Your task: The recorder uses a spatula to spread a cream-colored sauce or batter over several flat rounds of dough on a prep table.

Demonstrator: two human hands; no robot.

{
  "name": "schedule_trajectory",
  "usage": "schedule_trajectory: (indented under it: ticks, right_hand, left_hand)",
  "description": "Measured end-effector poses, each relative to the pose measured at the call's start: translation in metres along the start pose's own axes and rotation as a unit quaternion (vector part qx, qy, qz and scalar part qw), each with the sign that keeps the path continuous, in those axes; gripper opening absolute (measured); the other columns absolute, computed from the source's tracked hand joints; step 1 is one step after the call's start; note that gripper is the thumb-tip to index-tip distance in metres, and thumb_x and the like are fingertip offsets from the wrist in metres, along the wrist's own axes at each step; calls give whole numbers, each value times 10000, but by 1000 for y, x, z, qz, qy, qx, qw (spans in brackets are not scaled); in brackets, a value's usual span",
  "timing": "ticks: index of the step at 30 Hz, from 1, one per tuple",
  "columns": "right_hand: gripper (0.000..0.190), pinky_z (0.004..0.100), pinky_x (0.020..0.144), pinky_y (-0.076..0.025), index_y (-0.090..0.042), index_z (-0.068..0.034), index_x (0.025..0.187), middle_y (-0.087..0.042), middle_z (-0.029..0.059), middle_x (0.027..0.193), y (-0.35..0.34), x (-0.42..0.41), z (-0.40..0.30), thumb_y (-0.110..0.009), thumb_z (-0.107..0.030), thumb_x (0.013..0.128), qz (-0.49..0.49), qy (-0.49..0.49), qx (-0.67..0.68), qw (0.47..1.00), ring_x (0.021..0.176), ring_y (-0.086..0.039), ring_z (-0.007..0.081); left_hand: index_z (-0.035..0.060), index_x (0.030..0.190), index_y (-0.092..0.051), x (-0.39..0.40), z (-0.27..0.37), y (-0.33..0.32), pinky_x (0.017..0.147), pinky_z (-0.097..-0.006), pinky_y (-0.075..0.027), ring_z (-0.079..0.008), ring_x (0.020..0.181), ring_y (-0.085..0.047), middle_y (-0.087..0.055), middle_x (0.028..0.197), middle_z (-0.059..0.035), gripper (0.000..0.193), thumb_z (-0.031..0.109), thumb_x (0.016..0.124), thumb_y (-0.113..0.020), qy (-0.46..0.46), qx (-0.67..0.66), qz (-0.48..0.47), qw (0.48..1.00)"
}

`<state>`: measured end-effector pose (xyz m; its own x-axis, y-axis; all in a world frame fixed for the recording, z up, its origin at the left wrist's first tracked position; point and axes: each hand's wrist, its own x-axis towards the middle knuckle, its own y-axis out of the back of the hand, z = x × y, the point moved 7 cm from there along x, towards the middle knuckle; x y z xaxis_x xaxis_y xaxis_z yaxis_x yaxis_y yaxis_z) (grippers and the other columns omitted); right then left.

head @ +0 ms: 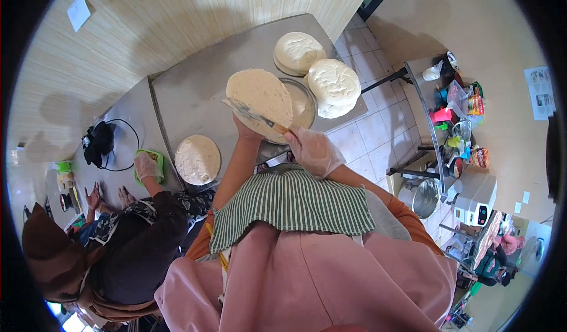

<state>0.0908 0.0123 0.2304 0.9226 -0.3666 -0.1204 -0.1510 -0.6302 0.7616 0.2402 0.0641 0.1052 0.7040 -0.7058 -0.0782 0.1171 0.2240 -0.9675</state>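
My left hand (249,129) supports a round, flat cake layer (261,94) from below, tilted over the table. Its upper face carries a pale, uneven spread. In a clear plastic glove, my right hand (312,149) grips the wooden handle of a spreading spatula (252,113), whose smeared blade lies across the layer's near part. Partly hidden beneath the layer is a round metal pan (312,119) with pale contents. Two stacks of round layers stand beyond it: a rear stack (299,51) and a cream-topped nearer stack (334,82). Another coated layer (197,160) lies left of my forearm.
A co-worker's gloved hand (147,166) reaches into a green container (159,159) on the adjoining table, near a black bag (98,139). To the right, a side table (421,73) holds cups, packets and utensils; a metal mixing bowl (420,199) stands below. Other people work farther back.
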Motion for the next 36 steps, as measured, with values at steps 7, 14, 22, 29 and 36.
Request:
schedule_trajectory:
  ticks: [7, 14, 22, 29, 36]
  right_hand:
    - [308, 528, 618, -470, -552, -44, 1005, -603, 262, 733, 7, 37, 50, -437, -329, 993, 76, -34, -12, 996, 721, -605, 475]
    - [320, 523, 657, -487, -580, -42, 997, -623, 249, 755, 27, 10, 20, -430, -325, 987, 5, 26, -21, 999, 732, -628, 443]
    - [323, 467, 668, -509, -620, -111, 1100, -638, 215, 786, 42, -13, 11, -424, -342, 990, -16, 88, -27, 996, 751, -642, 388]
    - [358, 460, 651, -523, -582, -159, 1247, -665, 151, 972, 46, 22, 45, -413, -343, 990, 74, 45, -254, 963, 792, -659, 342]
    - [386, 471, 776, -505, -612, -167, 1236, -664, 190, 864, 32, 6, 67, -405, -375, 985, 44, -37, -30, 998, 832, -644, 387]
  left_hand:
    - [111, 1427, -383, 1, -12, -16, 1028, -508, -435, -335, 1252, -501, -475, 1407, -130, 627, 517, 952, -342, 48, -11, -38, 998]
    - [106, 1425, -390, -9, 2, -13, 1046, -523, -406, -348, 1280, -466, -453, 1429, -135, 649, 541, 945, -366, 45, 9, -21, 999]
    - [99, 1404, -424, -7, 17, -7, 1034, -518, -418, -321, 1273, -476, -480, 1403, -145, 634, 523, 934, -401, 49, 10, -121, 991]
    - [106, 1428, -397, -15, 3, -33, 1031, -524, -426, -340, 1232, -514, -484, 1406, -142, 646, 530, 941, -387, 65, -28, -76, 995]
    - [84, 1414, -406, -19, 10, -12, 1038, -529, -420, -351, 1262, -489, -484, 1407, -141, 633, 518, 953, -392, 49, -53, -89, 993]
